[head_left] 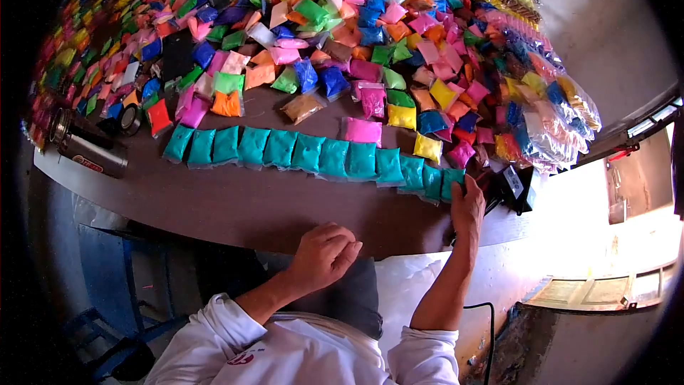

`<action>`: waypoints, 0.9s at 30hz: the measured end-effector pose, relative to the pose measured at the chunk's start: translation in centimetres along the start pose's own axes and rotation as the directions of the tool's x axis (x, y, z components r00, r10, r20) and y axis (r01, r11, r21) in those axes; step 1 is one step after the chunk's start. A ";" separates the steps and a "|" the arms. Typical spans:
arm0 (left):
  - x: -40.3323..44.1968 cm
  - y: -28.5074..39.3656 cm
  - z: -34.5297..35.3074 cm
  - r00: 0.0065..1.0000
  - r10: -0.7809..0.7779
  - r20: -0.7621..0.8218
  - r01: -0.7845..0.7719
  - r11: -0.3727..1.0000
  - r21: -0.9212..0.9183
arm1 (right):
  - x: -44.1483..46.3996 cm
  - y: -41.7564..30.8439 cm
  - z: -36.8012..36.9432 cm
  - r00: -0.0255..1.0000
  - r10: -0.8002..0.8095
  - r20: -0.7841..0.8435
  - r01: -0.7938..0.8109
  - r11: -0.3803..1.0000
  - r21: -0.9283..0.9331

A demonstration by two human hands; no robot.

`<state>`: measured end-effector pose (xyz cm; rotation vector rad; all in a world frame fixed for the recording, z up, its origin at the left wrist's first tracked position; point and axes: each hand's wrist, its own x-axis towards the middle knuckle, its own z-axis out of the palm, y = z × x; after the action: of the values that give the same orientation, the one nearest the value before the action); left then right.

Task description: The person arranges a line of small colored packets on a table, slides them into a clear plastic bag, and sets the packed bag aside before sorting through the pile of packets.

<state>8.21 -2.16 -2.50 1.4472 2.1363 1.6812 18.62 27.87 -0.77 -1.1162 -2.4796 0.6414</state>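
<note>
A row of teal packets (308,153) in clear plastic lies side by side across the table, slightly overlapping. At the right end of this row, my right hand (468,208) has its fingers closed on the edge of the last teal packet (449,184). My left hand (324,253) rests near the table's front edge, below the row and apart from it. Its fingers are curled in, and nothing shows in them. A pink packet (362,130) and a yellow packet (427,147) lie just behind the row.
Heaps of many-coloured packets (299,14) cover the far part of the brown table (214,203). On the left lies a metal flask (89,146) beside a round black lid (130,119). A black box-like object (516,189) sits right of my right hand, near bundled clear bags (552,117).
</note>
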 end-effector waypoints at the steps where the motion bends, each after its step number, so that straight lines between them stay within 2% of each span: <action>1: 0.0 0.0 0.0 1.000 -0.002 0.006 0.002 1.000 0.008 | -0.2 -0.1 0.3 0.998 -0.003 -0.061 -0.003 0.995 -0.104; 2: -0.1 0.0 0.1 1.000 -0.002 0.005 0.002 1.000 0.007 | -0.4 -0.2 0.5 0.993 -0.013 -0.120 -0.012 0.978 -0.206; 3: 0.0 0.0 0.1 1.000 0.011 0.001 -0.011 1.000 0.015 | -0.7 -0.5 0.4 0.993 -0.013 -0.120 -0.012 0.978 -0.206; 5: 0.1 0.0 0.0 1.000 0.022 -0.009 -0.022 0.999 0.028 | -1.2 -1.5 0.0 0.966 0.049 -0.255 -0.096 0.980 -0.175; 9: -0.1 0.2 -0.1 1.000 0.015 0.009 -0.016 0.999 0.029 | -2.0 -3.8 -0.1 0.987 0.038 -0.159 -0.056 0.993 -0.107; 11: -0.2 0.1 0.0 1.000 0.010 0.006 -0.010 0.999 0.034 | -2.0 -3.5 1.2 0.992 -0.074 -0.098 0.055 0.981 -0.187; 12: -0.2 0.1 0.0 1.000 0.014 0.018 -0.015 0.999 0.036 | -1.8 -3.4 1.6 0.984 -0.072 -0.162 0.058 0.994 -0.094; 19: -0.4 -0.2 0.2 0.998 0.042 -0.040 -0.041 0.999 0.014 | -1.1 -5.3 1.0 0.992 -0.039 -0.122 0.027 0.995 -0.099; 21: -0.5 -0.2 0.0 0.998 0.047 -0.034 -0.046 0.999 0.025 | -1.1 -6.4 1.4 0.986 -0.112 -0.126 0.102 0.991 -0.083; 23: -0.7 -0.2 -0.1 0.998 0.053 -0.022 -0.052 0.998 0.037 | -1.3 -8.4 1.8 0.985 -0.149 -0.084 0.154 0.986 0.063; 24: -0.8 -0.2 0.0 0.999 0.049 -0.010 -0.048 0.998 0.039 | -1.0 -8.7 2.5 0.971 -0.220 -0.096 0.228 0.971 0.079; 25: -0.8 -0.2 0.0 0.999 0.044 0.002 -0.044 0.998 0.042 | -1.1 -9.9 2.7 0.980 -0.190 -0.050 0.194 0.978 0.081; 27: -0.5 0.0 -0.2 0.998 0.058 -0.024 -0.057 0.997 0.043 | -1.2 -9.7 4.5 0.961 -0.275 0.025 0.274 0.962 0.012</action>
<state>8.40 -2.65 -2.61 1.5214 2.1767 1.6921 11.29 20.09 0.43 -0.7429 -2.5863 0.5864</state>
